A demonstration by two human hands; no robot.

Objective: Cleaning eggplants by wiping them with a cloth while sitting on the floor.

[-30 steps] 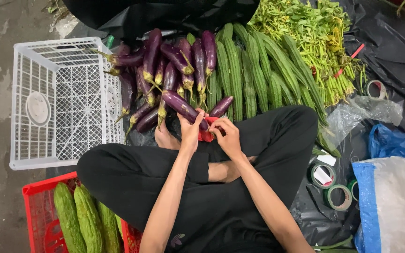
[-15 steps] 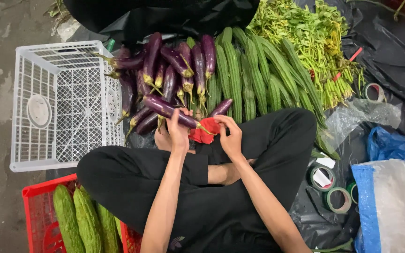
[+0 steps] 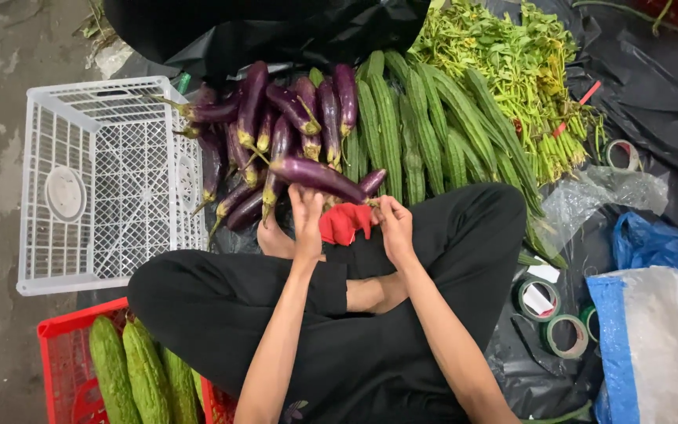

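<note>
**Two hands, a red cloth and an eggplant**

Nearest the camera, at the lower left, a red plastic crate (image 3: 60, 353) holds several bumpy green bitter gourds (image 3: 123, 373). The person sits cross-legged in black trousers, both forearms reaching forward over the lap.

The left hand (image 3: 306, 224) has its fingers curled closed around one end of a crumpled red cloth (image 3: 343, 222), its fingertips up against a long glossy purple eggplant (image 3: 315, 176) that lies crosswise just above the hands. The right hand (image 3: 394, 228) pinches the cloth's other end, thumb and fingers pressed together; a shorter purple eggplant (image 3: 373, 180) pokes out just above it. The cloth hangs between the two hands, over the crossed ankles.

To the left stands an empty white lattice plastic crate (image 3: 103, 180). To the right, rolls of green tape (image 3: 563, 334) lie on black plastic sheeting (image 3: 653, 86).

Beyond the hands lies a heap of purple eggplants (image 3: 276, 118), beside it a row of long ridged green gourds (image 3: 425, 133), and farthest a pile of leafy green stems (image 3: 527, 71).
</note>
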